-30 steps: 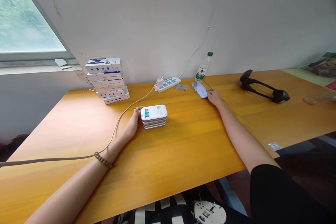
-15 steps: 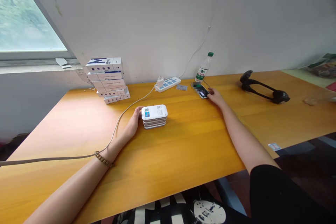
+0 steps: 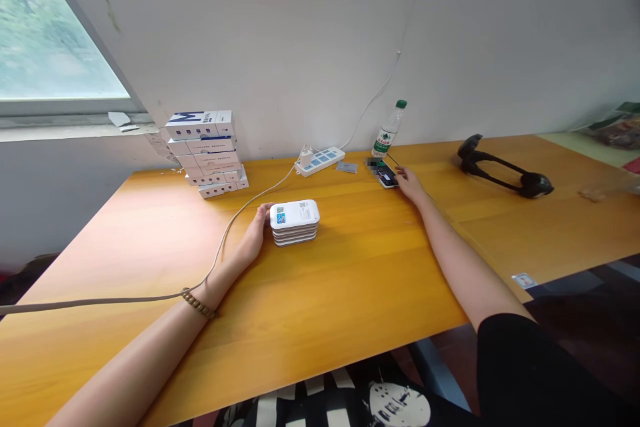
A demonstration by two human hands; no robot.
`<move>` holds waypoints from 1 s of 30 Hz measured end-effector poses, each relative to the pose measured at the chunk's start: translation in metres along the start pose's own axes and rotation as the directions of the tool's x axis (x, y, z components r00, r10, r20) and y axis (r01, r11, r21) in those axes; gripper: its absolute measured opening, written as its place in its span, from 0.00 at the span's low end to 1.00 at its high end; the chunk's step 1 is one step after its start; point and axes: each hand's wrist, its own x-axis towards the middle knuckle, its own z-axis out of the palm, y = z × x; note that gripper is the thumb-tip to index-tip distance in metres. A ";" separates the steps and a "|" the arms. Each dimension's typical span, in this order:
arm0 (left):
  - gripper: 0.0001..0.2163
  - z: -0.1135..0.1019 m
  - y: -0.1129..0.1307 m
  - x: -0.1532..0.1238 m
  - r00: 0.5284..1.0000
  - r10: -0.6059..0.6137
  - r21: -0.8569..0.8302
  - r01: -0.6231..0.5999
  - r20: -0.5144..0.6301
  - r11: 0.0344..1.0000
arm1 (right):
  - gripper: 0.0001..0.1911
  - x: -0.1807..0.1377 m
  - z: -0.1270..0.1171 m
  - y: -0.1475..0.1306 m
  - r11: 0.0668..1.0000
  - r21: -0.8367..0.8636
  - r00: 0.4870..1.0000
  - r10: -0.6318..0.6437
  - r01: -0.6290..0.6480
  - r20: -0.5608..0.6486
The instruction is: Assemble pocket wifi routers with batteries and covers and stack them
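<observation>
Left hand (image 3: 255, 230) half-open against device stack (image 3: 295, 221): likely rigid, slippery, best gripped by sides. Right hand (image 3: 410, 183) flat, touching phone (image 3: 386, 175).

Left hand (image 3: 254, 235) against device stack (image 3: 295, 221)

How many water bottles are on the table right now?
1. The water bottle stands by the wall, just beyond the phone at the right hand; none seems hidden.
</observation>
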 end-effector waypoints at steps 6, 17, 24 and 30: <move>0.36 0.001 0.001 0.000 1.000 0.002 0.003 -0.002 0.011 1.000 | 0.22 -0.004 0.004 -0.005 0.994 -0.051 0.995 -0.091 0.092 0.033; 0.29 0.010 0.021 -0.014 0.976 0.073 0.094 -0.054 -0.203 0.994 | 0.24 -0.014 -0.008 -0.035 0.996 -0.024 0.993 -0.087 0.086 -0.077; 0.30 0.035 0.032 -0.027 0.923 -0.092 -0.015 0.093 -0.375 0.996 | 0.15 -0.037 0.011 -0.116 0.967 0.113 0.971 -0.234 0.229 0.036; 0.29 0.049 0.020 -0.031 0.944 -0.076 0.001 0.080 -0.321 0.997 | 0.13 -0.106 0.049 -0.152 0.925 0.295 0.898 -0.325 0.238 0.297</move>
